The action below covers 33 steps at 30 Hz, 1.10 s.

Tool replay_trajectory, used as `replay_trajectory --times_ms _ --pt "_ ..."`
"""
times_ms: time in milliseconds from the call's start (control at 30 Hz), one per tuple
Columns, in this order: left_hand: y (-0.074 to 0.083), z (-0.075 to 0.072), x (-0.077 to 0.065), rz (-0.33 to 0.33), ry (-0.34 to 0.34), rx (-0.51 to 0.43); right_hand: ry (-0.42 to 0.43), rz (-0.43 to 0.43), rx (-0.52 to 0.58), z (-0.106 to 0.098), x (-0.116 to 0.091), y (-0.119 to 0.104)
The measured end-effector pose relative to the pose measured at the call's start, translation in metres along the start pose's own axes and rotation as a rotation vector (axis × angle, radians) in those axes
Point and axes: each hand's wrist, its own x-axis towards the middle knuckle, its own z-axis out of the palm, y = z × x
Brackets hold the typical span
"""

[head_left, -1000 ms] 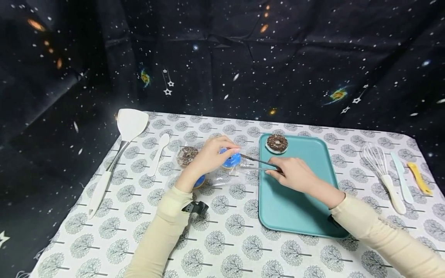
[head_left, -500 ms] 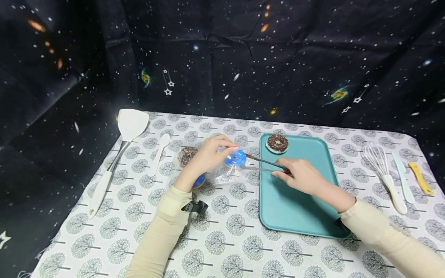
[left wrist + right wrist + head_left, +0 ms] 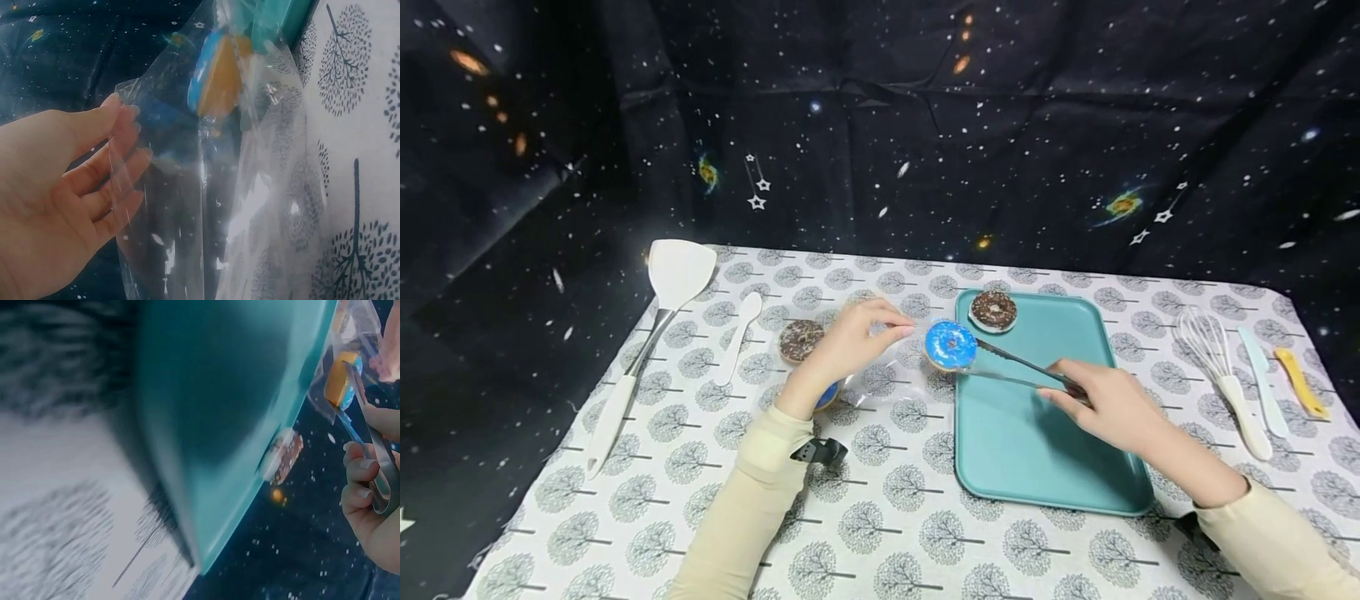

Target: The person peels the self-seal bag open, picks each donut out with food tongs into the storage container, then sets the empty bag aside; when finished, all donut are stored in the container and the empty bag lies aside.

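My right hand [image 3: 1108, 407] grips a pair of metal tongs [image 3: 1026, 364], whose tips clasp a blue-iced donut [image 3: 951, 345] at the left edge of the teal tray [image 3: 1045, 450]. My left hand [image 3: 859, 337] pinches the edge of a clear plastic bag [image 3: 181, 206] between thumb and fingers. In the left wrist view the blue donut shows through the bag's film, by its mouth. A chocolate donut [image 3: 801, 341] and another blue donut [image 3: 826, 397] lie by the left forearm, partly hidden by it. On the tray's far left corner sits a second chocolate donut [image 3: 993, 312].
Left of the bag lie a white spoon [image 3: 742, 333] and a long white spatula [image 3: 647, 350]. To the tray's right are a whisk [image 3: 1225, 379], a pale blue knife [image 3: 1262, 379] and a yellow utensil [image 3: 1302, 382]. A dark starry cloth [image 3: 880, 125] hangs behind the table.
The right hand has drawn the tongs and the blue donut rightward, from inside the bag to the tray's left edge. The left hand has stayed nearly in place.
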Motion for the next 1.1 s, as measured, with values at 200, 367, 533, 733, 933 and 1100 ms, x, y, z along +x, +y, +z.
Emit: replay_trajectory --times_ms 200,367,533,733,933,1100 --pt "-0.002 0.002 0.0 0.017 0.005 0.007 0.052 0.039 -0.032 -0.014 -0.017 0.007" --pt "-0.004 0.004 0.001 0.023 0.0 0.002 0.048 0.112 -0.032 -0.022 -0.025 0.014" --pt "-0.005 0.006 0.002 0.029 0.007 0.003 0.022 0.194 -0.047 -0.026 -0.03 0.027" --pt "-0.001 0.006 0.002 0.013 -0.014 0.007 -0.005 0.268 -0.069 -0.034 -0.037 0.043" --pt "0.0 0.006 0.003 0.035 -0.038 -0.002 -0.064 0.378 -0.042 -0.039 -0.043 0.058" --pt "0.0 0.006 0.001 0.033 -0.039 -0.003 -0.096 0.439 -0.033 -0.037 -0.049 0.073"
